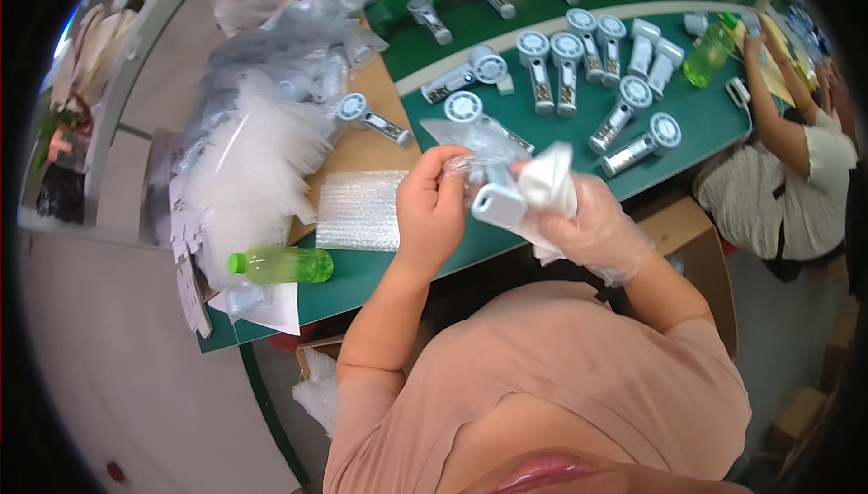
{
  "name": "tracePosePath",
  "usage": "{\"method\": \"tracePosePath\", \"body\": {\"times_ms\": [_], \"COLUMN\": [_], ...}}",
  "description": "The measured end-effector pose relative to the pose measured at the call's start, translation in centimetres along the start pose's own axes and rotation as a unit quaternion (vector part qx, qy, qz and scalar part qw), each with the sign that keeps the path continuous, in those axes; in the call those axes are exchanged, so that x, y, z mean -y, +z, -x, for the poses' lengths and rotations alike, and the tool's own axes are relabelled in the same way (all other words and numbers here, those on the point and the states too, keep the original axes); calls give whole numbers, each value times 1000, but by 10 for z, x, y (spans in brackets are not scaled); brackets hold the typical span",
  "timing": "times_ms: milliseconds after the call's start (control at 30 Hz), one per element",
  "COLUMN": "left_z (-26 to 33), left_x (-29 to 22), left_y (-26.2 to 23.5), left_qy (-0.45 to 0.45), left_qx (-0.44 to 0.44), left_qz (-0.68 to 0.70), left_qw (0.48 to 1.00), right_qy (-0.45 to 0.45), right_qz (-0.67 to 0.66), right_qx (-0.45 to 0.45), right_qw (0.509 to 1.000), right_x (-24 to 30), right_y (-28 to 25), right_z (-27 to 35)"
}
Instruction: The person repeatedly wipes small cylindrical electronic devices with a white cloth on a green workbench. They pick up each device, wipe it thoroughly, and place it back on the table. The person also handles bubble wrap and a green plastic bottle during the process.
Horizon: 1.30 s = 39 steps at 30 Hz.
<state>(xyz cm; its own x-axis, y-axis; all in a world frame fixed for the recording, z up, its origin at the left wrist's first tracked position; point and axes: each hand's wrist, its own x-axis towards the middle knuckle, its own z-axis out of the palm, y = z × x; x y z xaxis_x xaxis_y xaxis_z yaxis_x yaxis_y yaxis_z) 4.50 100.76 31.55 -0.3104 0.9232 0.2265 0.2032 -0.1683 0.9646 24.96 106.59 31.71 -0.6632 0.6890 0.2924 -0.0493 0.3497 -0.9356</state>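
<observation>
My left hand [432, 209] is bare and grips a clear plastic bag [475, 146] that wraps a pale grey hand-held fan [495, 205]. The fan's handle end points toward me. My right hand [592, 227] wears a thin clear glove and holds a white cloth [549, 182] pressed against the fan. Both hands are raised just above the near edge of the green table [705, 123].
Several more grey fans [568, 65] lie in rows on the green table. A bubble-wrap sheet [360, 209], a green bottle [280, 265] and a heap of clear bags [253, 159] sit to my left. Another person [796, 169] works at the right; a cardboard box [692, 236] stands below.
</observation>
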Motion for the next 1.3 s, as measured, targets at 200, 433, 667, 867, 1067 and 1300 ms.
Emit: {"method": "tracePosePath", "body": {"times_ms": [200, 433, 667, 867, 1067, 1300], "left_z": [-21, -62, -161, -224, -318, -354], "left_x": [-8, -78, -100, -95, -11, 194], "left_y": [-2, -37, -216, -409, -211, -61], "left_qy": [-72, 10, 221, 0, -4, -74], "left_qx": [133, 163, -231, -276, -8, 125], "left_qz": [19, -220, -439, -729, -669, -570], "left_qw": [988, 962, 840, 627, 743, 809], "right_qy": [-21, -68, 128, 126, 120, 81], "right_qz": [189, 56, -320, -582, -564, -832], "right_qx": [40, 76, -232, -166, -124, -29], "right_qw": [981, 993, 909, 786, 807, 549], "right_x": [-11, 22, -34, -98, -132, -68], "right_y": [-11, -19, -54, -49, -47, -45], "right_z": [-9, -36, -40, -34, -42, -73]}}
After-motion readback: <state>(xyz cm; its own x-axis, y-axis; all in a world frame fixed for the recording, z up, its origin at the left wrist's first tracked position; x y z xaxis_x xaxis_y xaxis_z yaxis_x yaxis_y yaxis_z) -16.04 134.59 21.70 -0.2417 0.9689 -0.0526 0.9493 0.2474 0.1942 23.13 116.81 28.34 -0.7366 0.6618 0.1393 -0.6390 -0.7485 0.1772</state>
